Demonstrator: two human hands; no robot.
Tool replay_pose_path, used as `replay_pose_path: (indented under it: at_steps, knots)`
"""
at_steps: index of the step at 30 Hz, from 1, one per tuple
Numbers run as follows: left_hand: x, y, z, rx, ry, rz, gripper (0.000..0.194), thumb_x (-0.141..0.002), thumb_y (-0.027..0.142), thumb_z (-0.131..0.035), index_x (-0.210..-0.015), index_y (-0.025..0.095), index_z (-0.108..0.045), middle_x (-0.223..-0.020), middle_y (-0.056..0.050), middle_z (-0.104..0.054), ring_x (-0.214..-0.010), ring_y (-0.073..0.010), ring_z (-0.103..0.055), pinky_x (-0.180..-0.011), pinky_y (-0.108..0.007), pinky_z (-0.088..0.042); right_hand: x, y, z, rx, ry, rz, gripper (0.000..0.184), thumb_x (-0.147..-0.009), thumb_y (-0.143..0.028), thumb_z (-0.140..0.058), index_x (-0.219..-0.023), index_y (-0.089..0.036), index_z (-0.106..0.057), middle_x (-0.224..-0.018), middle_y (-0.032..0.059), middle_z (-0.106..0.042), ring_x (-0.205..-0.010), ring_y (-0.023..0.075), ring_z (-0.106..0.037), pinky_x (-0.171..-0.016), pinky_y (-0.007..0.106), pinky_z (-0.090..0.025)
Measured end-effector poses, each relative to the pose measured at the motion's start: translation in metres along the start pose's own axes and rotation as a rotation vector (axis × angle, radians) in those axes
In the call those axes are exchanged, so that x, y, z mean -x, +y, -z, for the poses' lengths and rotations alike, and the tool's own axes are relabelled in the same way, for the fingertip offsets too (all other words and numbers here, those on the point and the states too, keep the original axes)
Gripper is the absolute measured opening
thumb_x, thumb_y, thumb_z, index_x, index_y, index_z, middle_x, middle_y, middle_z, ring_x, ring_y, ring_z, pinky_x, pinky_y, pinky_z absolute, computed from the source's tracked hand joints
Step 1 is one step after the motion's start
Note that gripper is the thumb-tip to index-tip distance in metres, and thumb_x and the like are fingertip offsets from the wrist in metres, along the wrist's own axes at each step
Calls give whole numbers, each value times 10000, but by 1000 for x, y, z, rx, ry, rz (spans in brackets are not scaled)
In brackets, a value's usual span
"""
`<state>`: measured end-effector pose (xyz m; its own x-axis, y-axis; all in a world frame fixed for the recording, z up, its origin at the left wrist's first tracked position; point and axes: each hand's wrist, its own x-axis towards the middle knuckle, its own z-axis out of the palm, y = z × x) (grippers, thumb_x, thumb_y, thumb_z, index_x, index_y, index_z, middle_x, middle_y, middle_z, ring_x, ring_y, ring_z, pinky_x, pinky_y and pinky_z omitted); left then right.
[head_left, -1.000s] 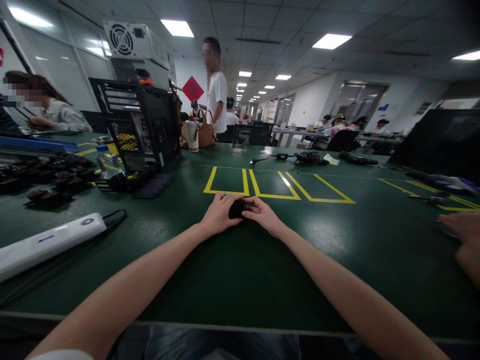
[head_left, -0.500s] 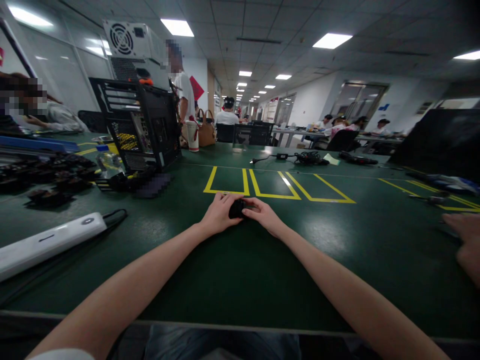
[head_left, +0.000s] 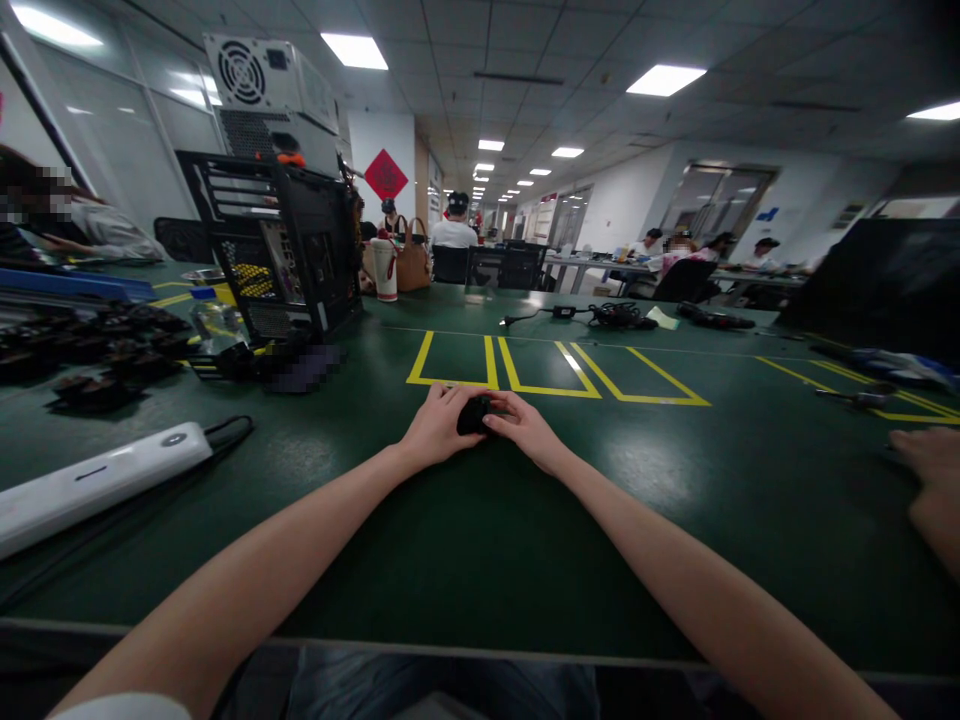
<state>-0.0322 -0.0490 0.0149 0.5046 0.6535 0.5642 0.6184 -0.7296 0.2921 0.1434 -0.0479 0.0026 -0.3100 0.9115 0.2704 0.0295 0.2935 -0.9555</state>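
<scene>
In the head view, your left hand (head_left: 441,427) and right hand (head_left: 525,428) meet at the centre of the frame — both curled around a small black object (head_left: 472,415), gripping it from either side. It sits just below the yellow tape outlines (head_left: 454,383) on the green table (head_left: 480,560). At left lies a white power strip (head_left: 105,480); at upper left stands a black computer case (head_left: 300,245) — another person's hand (head_left: 930,465) shows at the right edge.
</scene>
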Motion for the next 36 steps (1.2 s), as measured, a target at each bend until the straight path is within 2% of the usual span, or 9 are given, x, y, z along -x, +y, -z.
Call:
replay_pose_path:
  at_steps: [6, 12, 18, 24, 29, 36]
  knots:
    - [0, 0, 1, -10, 0, -11, 566, -662, 286, -622, -1172, 239, -383, -1125, -34, -508, -918, -221, -425, -800, -369, -365, 3, 1, 0, -82, -52, 21, 356, -612, -201, -664, -927, -223, -498, -1043, 16, -516, -957, 158, -541, -886, 361, -411]
    - [0, 0, 1, -2, 0, -6, 579, -661, 303, -622, -1181, 237, -373, -1140, -39, -497, -955, -231, -416, -797, -367, -366, 0, 2, -1, -4, 13, 21, 235, -666, -260, -619, -870, -207, -515, -943, 11, -536, -830, 141, -567, -820, 359, -445]
    - [0, 0, 0, 7, 7, -19, 572, -659, 288, -624, -1173, 243, -378, -1137, -33, -501, -956, -226, -417, -814, -367, -355, -1, 3, 0, 14, 3, 21, 339, -674, -250, -607, -994, -206, -503, -1040, 42, -532, -948, 170, -539, -870, 373, -414]
    - [0, -1, -1, -8, -9, -2, 573, -660, 291, -624, -1176, 244, -379, -1123, -36, -508, -921, -224, -423, -791, -368, -364, 1, 4, 0, -77, -49, 34, 355, -610, -171, -665, -915, -222, -489, -1019, 4, -517, -956, 155, -540, -873, 343, -422]
    - [0, 0, 1, -8, -5, -1, 582, -657, 293, -630, -1179, 245, -377, -1135, -35, -499, -929, -224, -417, -792, -368, -367, 2, 2, -1, -34, -2, 40, 231, -673, -221, -617, -872, -211, -501, -971, 4, -523, -872, 137, -559, -830, 338, -440]
    - [1, 0, 1, -6, 0, -8, 578, -663, 298, -624, -1181, 241, -374, -1117, -37, -508, -926, -223, -418, -795, -366, -369, 0, 3, 1, 7, -20, 13, 342, -681, -212, -604, -1006, -210, -496, -1034, 36, -529, -972, 163, -531, -895, 363, -404]
